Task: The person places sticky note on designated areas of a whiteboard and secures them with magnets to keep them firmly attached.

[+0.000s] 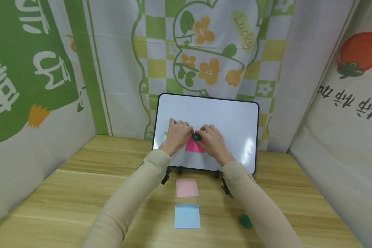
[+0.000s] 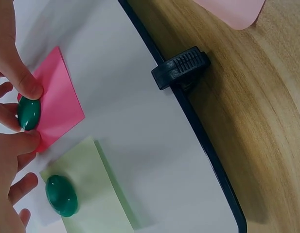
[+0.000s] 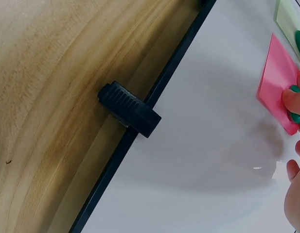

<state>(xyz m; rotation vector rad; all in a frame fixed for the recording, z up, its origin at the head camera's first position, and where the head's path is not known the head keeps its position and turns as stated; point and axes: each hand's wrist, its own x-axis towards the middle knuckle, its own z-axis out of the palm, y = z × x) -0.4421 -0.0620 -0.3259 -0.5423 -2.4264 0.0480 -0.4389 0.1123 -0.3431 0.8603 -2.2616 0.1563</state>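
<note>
A whiteboard with a dark frame leans upright, a bright pink sticky note flat against it. My right hand pinches a glossy green oval magnet between thumb and fingers at the note's upper part. From the other side my left hand holds the note's edge, its thumb tip right beside the magnet in the left wrist view. Left of the pink note, a pale green sticky note sits under another green magnet; in the head view my left hand mostly hides it.
Black clip feet support the board's lower edge. On the wooden table before it lie a light pink sticky note and a blue one. A loose green magnet lies beside my right forearm, and another is partly hidden behind it.
</note>
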